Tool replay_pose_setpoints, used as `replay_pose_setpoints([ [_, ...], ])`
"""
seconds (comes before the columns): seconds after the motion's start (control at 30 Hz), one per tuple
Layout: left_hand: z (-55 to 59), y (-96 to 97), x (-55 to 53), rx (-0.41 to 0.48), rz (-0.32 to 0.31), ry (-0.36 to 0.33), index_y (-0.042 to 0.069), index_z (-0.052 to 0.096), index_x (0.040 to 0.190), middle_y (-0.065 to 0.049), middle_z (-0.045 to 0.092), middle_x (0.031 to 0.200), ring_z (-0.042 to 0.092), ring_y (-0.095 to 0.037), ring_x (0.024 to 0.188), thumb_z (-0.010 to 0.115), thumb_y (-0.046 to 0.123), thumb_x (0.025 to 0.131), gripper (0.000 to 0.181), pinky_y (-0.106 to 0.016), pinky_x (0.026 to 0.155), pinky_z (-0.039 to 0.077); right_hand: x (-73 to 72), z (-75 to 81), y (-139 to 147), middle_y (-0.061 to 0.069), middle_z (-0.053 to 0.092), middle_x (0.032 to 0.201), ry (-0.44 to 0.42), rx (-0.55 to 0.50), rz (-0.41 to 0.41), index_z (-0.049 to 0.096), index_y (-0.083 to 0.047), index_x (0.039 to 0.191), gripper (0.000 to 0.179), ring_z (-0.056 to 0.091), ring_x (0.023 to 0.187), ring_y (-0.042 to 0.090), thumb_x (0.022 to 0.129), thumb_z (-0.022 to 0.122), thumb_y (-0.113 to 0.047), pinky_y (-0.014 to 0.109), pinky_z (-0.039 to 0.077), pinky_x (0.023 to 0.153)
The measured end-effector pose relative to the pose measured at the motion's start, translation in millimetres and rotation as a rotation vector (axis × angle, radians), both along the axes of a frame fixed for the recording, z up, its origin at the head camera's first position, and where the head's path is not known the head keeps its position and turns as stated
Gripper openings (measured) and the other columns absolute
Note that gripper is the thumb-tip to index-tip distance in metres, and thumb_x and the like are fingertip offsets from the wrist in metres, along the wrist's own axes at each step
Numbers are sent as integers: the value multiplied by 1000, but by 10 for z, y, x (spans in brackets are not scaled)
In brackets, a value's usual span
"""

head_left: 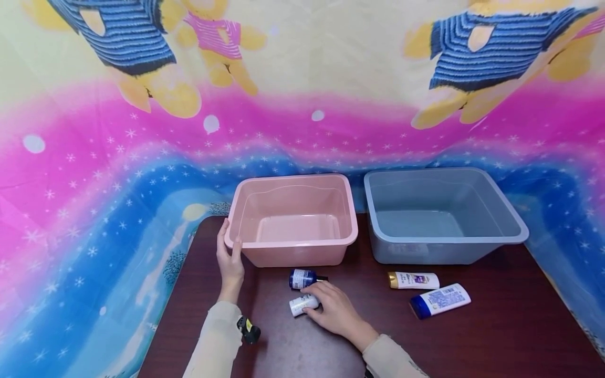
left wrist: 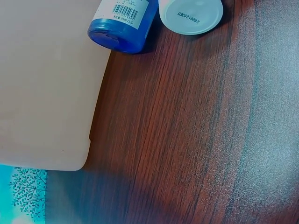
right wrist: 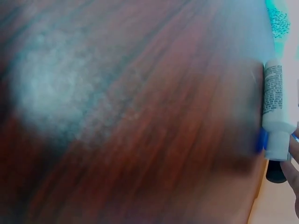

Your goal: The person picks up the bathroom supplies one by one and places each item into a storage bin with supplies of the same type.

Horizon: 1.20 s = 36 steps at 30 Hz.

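My left hand (head_left: 230, 265) grips the left front corner of the pink basin (head_left: 293, 255), its thumb at the front rim and its fingers along the left side. With thumb and fingers, my right hand (head_left: 333, 310) holds a small white bottle (head_left: 302, 304) lying on its side; the fingers hide its right end. The right wrist view shows the white bottle (right wrist: 274, 91) and part of the hand at the right edge. Just behind it lies a dark blue bottle (head_left: 301, 279) with a white label. Both bottles' bases show in the left wrist view, the blue bottle (left wrist: 124, 28) nearer the basin.
A grey-blue basin (head_left: 425, 254) stands right of the pink one on the dark wooden table (head_left: 293, 352). In front of it lie a white tube with a gold cap (head_left: 413, 280) and a white bottle with a blue cap (head_left: 441, 301). A patterned cloth (head_left: 302, 121) hangs behind.
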<state>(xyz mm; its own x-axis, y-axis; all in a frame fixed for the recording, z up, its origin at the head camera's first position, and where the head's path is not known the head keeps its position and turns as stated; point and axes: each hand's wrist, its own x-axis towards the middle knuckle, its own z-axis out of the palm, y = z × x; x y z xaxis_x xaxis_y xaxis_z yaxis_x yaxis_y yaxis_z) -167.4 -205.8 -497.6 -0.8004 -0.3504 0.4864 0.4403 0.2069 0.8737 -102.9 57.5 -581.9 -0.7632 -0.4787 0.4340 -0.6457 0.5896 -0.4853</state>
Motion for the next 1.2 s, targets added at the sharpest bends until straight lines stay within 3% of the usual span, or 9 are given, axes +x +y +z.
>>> replay_pose_setpoints([
  [0.73,-15,3,-1,4,2,-11,-8,41,145,-23,38,152,34,-34,140,53,-2,93,53,-22,109,29,59,-74,-59,-9,65,112,-134,82,-22,70,-19,120,48,62,102,12,76,86,-28,37,53,83],
  [0.97,6,11,14,23,3,-23,-9,40,144,-24,39,151,34,-35,140,53,-5,93,52,-22,109,29,64,-94,-86,-11,64,105,-154,81,-41,70,-21,114,43,60,93,10,75,86,-32,35,52,76],
  [1.2,22,23,7,23,8,-25,-9,40,144,-25,39,151,35,-35,140,53,-4,95,51,-22,109,30,58,-84,-137,-9,68,108,-131,126,-32,68,-22,116,46,60,94,11,75,85,-37,36,52,80],
])
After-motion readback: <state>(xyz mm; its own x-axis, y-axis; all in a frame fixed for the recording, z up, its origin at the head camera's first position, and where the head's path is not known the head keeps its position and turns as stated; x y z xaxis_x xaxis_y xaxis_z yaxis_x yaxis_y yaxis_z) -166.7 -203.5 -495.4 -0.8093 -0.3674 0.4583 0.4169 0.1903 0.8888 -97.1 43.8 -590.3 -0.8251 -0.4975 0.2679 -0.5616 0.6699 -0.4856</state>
